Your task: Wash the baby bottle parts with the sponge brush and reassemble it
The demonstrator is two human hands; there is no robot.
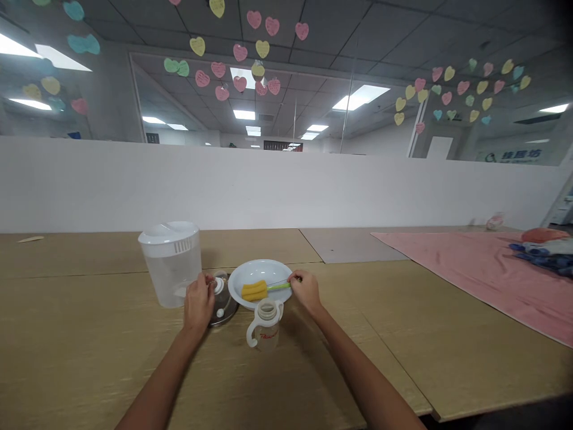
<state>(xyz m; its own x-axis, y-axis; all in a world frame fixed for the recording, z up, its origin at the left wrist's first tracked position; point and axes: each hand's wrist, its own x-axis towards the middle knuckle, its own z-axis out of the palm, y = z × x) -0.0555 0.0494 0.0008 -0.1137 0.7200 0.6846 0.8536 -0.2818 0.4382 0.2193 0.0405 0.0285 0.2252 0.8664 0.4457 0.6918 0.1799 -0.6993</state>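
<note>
My right hand (305, 290) is closed at the right rim of a white bowl (238, 276), pinching the green handle of a bottle brush (255, 291) whose yellow sponge head lies in the bowl. My left hand (199, 303) is closed at the white bottle collar (218, 286), above a round metal tray (229, 314). Small white parts sit on that tray. In front of the bowl stands an uncapped clear baby bottle (268, 334), upright, with white side handles and red lettering.
Left of the bowl stands a translucent bucket (168, 272) with a white lid. A pink cloth (465, 269) covers the table's right side, with folded fabric (544, 251) on it. Behind the table runs a low white wall (286, 191) below glass.
</note>
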